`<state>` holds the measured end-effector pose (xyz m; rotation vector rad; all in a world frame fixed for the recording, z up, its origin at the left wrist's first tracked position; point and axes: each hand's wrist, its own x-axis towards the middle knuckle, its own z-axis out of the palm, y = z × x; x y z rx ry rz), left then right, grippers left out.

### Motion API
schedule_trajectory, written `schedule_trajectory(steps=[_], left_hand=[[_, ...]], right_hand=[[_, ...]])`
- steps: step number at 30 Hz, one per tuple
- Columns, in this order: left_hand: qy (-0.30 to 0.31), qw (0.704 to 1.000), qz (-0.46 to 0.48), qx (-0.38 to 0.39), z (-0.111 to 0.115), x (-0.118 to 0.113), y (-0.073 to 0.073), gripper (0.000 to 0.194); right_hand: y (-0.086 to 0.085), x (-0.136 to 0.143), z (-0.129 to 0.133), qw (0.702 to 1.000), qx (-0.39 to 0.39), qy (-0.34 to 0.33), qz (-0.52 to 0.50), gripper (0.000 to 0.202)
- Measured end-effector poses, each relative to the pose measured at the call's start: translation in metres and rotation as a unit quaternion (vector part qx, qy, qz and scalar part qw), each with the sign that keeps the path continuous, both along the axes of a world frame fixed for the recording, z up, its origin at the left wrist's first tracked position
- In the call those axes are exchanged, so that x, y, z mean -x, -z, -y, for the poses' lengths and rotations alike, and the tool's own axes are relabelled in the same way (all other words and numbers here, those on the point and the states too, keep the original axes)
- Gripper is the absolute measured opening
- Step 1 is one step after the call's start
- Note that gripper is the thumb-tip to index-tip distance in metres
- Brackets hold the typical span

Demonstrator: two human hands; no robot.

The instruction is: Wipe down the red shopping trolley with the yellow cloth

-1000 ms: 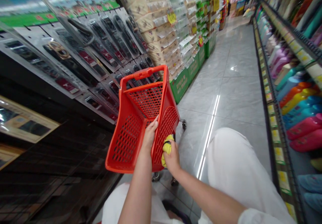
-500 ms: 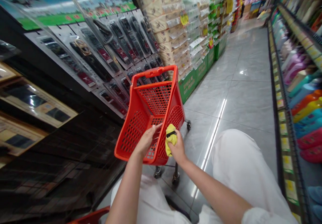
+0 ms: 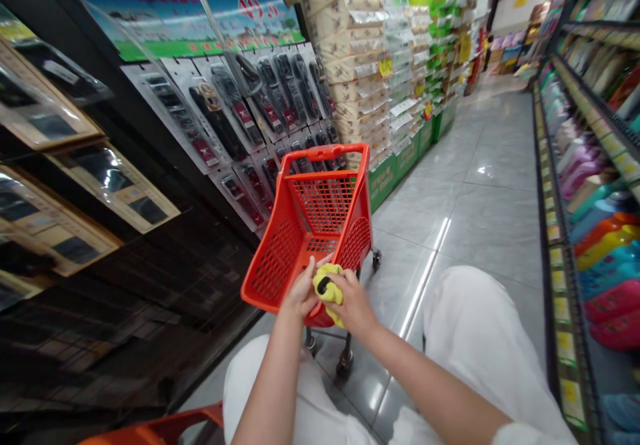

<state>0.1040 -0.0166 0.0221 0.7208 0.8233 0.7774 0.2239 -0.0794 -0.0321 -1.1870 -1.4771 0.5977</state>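
Note:
A crumpled yellow cloth with a black patch is bunched in my right hand, whose fingers are wrapped round it. My left hand is right beside the cloth on its left, its fingers stretched out and partly behind it. Whether the left hand touches the cloth I cannot tell. Both hands are above the near rim of a small red plastic shopping cart. Its basket has perforated walls, and the hands hide part of the near corner.
Packaged belts hang on a rack to the left, above boxed goods. Stacked cartons line the aisle beyond the cart. Shelves of colourful bottles stand on the right. Part of another red cart shows at bottom left.
My right hand has brought the yellow cloth left, up to my left hand. The view has shifted, so the cart appears lower and farther right.

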Motion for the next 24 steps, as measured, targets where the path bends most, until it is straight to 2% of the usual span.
schedule_trajectory(steps=[3, 6, 9, 11, 14, 17, 19, 21, 24], left_hand=[[-0.001, 1.000, 0.028, -0.010, -0.002, -0.002, 0.004, 0.047], [0.011, 0.998, 0.058, 0.007, -0.005, -0.005, 0.005, 0.048], [0.002, 0.998, 0.065, 0.017, -0.010, -0.009, 0.007, 0.050], [-0.004, 0.998, 0.063, 0.018, -0.013, -0.012, 0.010, 0.052], [-0.010, 0.998, 0.065, 0.008, -0.017, -0.012, 0.016, 0.054], [0.002, 0.998, 0.065, 0.013, -0.020, -0.009, 0.018, 0.061], [0.010, 0.998, 0.066, 0.017, -0.020, -0.006, 0.018, 0.066], [0.007, 0.997, 0.072, 0.011, -0.018, -0.005, 0.017, 0.065], [-0.003, 0.997, 0.076, 0.008, -0.015, -0.007, 0.014, 0.060]], right_hand=[[-0.027, -0.033, -0.042, 0.992, 0.036, 0.055, 0.111, 0.044], [-0.048, -0.060, -0.086, 0.978, 0.061, 0.121, 0.157, 0.041], [-0.057, -0.068, -0.103, 0.969, 0.063, 0.134, 0.200, 0.040], [-0.053, -0.060, -0.091, 0.966, 0.060, 0.122, 0.220, 0.041], [-0.036, -0.033, -0.040, 0.969, 0.049, 0.075, 0.232, 0.041], [-0.021, -0.009, 0.015, 0.967, 0.050, -0.016, 0.251, 0.042], [-0.019, -0.004, 0.033, 0.963, 0.057, -0.054, 0.258, 0.043], [-0.023, -0.011, 0.027, 0.960, 0.067, -0.060, 0.264, 0.043], [-0.038, -0.037, -0.021, 0.963, 0.085, -0.006, 0.255, 0.044]])
